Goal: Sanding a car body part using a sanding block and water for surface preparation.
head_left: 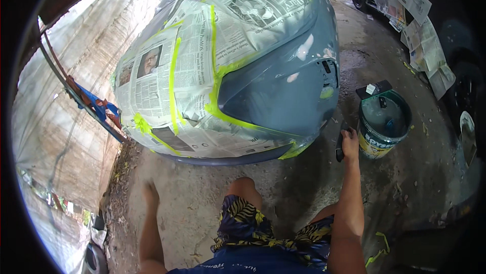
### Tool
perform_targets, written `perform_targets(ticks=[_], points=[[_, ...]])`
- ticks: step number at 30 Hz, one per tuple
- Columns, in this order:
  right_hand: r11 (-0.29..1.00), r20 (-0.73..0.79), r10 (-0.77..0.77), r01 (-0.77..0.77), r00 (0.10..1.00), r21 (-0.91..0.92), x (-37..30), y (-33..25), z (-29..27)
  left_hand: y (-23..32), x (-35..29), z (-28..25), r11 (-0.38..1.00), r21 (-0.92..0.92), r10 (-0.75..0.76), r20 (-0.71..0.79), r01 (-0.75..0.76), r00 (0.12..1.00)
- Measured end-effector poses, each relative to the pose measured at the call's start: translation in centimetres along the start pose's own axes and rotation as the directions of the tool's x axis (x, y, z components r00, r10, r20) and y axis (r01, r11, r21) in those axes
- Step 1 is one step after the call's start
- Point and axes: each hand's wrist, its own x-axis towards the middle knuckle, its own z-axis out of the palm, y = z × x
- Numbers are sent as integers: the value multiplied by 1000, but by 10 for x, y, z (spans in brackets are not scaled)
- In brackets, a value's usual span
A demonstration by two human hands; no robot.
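Note:
My right hand (349, 145) is closed around a dark, flat block (339, 145), possibly a sanding block, just left of a bucket (373, 148). My left hand (150, 192) hangs low over the ground on the left, apart from the car; motion smears its fingers. In front of me stands a car body with a bare blue-grey panel (276, 94). Newspaper (190, 71) covers much of the car, held by bright yellow-green masking tape (174, 86). Pale patches (305, 47) show on the panel near its right edge.
The bucket holds greyish water, and a dark flat piece (373, 89) rests across its rim. Another dark vehicle with hanging newspaper (422, 46) stands at right. A pale sheet (66, 137) hangs at left. A tape scrap (379, 248) lies on the concrete ground (202, 198).

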Motion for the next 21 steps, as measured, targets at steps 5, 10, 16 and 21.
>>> perform_targets(ticks=[5, 10, 16, 21], points=[[815, 189, 178, -252, 966, 521, -2, -2, -8, -212, -232, 66, 837, 530, -547, 811, 135, 207], [786, 370, 233, -399, 899, 473, -15, -17, -12, -137, -234, 60, 942, 325, -335, 928, 81, 163], [702, 314, 23, -239, 949, 671, -51, -76, 18, 179, -52, -10, 657, -586, 595, 15, -475, 804], [897, -37, -329, 325, 944, 299, -42, -179, 69, 407, 33, -102, 144, -489, 807, -445, -860, 388]])
